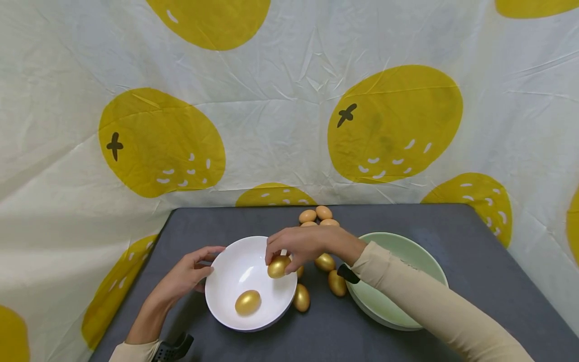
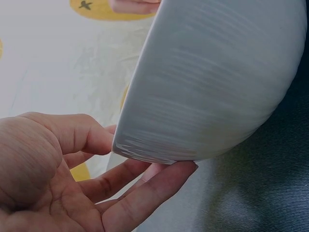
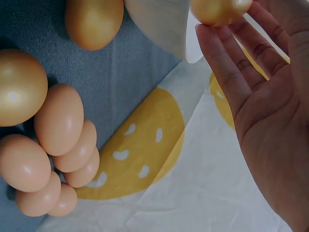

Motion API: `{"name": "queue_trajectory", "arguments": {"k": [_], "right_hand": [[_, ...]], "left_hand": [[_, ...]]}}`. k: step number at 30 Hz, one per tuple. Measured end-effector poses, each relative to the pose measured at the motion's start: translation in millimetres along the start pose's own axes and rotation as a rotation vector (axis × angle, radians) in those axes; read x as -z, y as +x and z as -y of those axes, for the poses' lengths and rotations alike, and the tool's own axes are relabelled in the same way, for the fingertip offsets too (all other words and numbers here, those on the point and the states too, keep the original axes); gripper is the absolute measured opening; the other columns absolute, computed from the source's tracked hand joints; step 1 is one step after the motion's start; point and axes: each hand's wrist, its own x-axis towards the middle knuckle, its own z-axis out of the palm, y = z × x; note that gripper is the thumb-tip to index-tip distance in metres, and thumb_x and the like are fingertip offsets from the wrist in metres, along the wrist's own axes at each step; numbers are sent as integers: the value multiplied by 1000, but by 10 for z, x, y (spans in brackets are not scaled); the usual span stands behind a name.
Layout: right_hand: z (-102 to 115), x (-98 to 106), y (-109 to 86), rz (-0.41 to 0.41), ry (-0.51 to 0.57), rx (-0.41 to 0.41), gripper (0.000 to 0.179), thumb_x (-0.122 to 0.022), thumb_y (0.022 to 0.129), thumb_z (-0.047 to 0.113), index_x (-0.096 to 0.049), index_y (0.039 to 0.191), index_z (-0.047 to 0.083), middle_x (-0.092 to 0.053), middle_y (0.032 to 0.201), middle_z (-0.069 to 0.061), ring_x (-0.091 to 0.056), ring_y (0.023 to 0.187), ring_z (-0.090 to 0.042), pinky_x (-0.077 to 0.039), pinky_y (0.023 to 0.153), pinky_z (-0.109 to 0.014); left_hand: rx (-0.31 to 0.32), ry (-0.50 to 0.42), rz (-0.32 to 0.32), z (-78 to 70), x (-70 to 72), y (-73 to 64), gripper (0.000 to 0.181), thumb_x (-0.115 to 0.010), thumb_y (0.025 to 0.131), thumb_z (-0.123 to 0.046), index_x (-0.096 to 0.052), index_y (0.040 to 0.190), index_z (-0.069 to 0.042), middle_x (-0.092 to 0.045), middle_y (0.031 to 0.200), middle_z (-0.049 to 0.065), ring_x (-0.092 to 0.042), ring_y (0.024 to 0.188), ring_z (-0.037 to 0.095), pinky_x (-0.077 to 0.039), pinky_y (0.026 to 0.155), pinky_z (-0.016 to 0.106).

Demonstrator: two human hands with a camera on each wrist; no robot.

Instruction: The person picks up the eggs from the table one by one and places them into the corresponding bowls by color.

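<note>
Over the right part of the white bowl (image 1: 226, 281), my right hand (image 1: 305, 244) holds a golden egg (image 1: 278, 267) between thumb and fingertips. The right wrist view shows that golden egg (image 3: 219, 10) at the fingertips by the bowl's rim. Another golden egg (image 1: 248, 302) lies inside the bowl, toward its near side. At the left of the bowl, my left hand (image 1: 183, 274) grips the rim. In the left wrist view its thumb is at the rim and its fingers touch the bowl's outer wall (image 2: 207, 87).
Several golden eggs (image 1: 337, 283) lie on the dark table (image 1: 239, 221) between the bowls. Behind them are several brown eggs (image 1: 323, 212), partly hidden by my right arm. A green bowl (image 1: 425, 256) stands at the right under my forearm. A patterned cloth (image 1: 280, 125) hangs behind the table.
</note>
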Motion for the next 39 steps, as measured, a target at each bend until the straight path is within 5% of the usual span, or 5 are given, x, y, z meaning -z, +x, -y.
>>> {"name": "queue_trajectory", "arguments": {"k": [17, 39], "right_hand": [[-45, -79, 172, 96, -43, -31, 32, -77, 88, 10, -68, 119, 11, -63, 116, 0, -59, 105, -8, -52, 94, -25], [24, -261, 364, 210, -260, -114, 31, -79, 88, 15, -70, 117, 18, -61, 107, 8, -52, 96, -5, -42, 82, -14]], "left_hand": [[-22, 2, 15, 19, -5, 5, 53, -58, 99, -4, -46, 150, -5, -54, 135, 29, -67, 101, 32, -61, 66, 49], [-31, -3, 28, 31, -5, -4, 52, -57, 100, -5, -46, 150, -7, -54, 135, 28, -66, 101, 32, -61, 66, 50]]}}
